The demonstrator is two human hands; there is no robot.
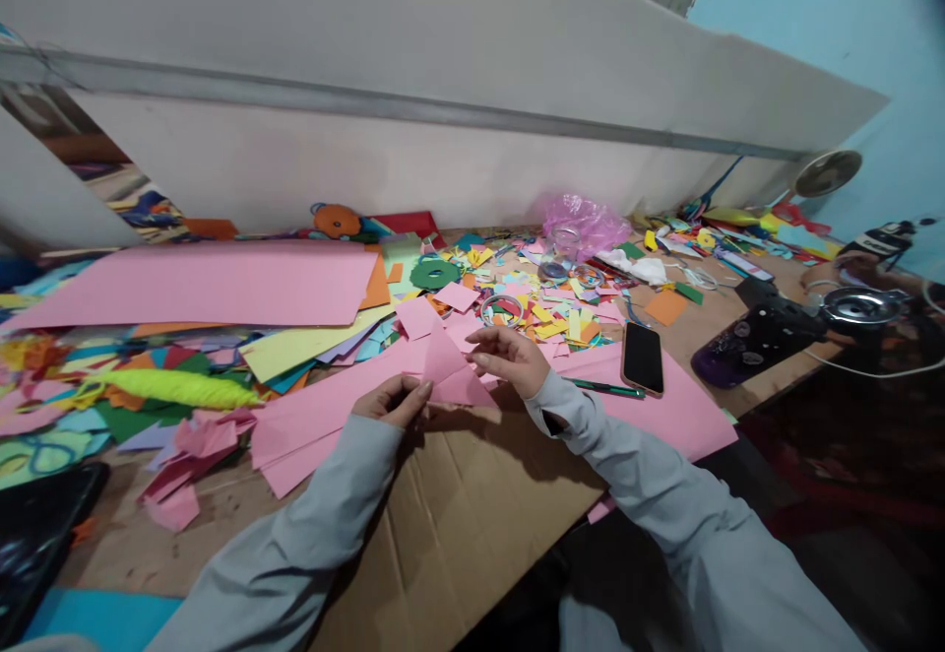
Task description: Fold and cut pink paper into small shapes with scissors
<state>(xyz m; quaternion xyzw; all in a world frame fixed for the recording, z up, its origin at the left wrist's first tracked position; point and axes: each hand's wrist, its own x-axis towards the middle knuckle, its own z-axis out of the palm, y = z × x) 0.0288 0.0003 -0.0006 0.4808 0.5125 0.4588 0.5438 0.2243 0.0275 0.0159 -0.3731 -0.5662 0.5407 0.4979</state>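
Observation:
A folded piece of pink paper (450,373) with a pointed top is held up above the near edge of the table. My left hand (395,400) pinches its lower left side between thumb and fingers. On the other side, my right hand (509,357) is raised close to the paper, fingers bent and partly apart; whether the fingertips touch it I cannot tell. Pink paper strips (317,425) lie under and left of my left hand. Below both hands is a brown cardboard sheet (458,524).
A phone (643,358) and a green pen (601,388) lie right of my right hand. Behind are a tape roll (502,311), many paper scraps and a pink plastic bag (587,224). A dark tumbler (760,342) leans at right; yellow yarn (181,388) lies left.

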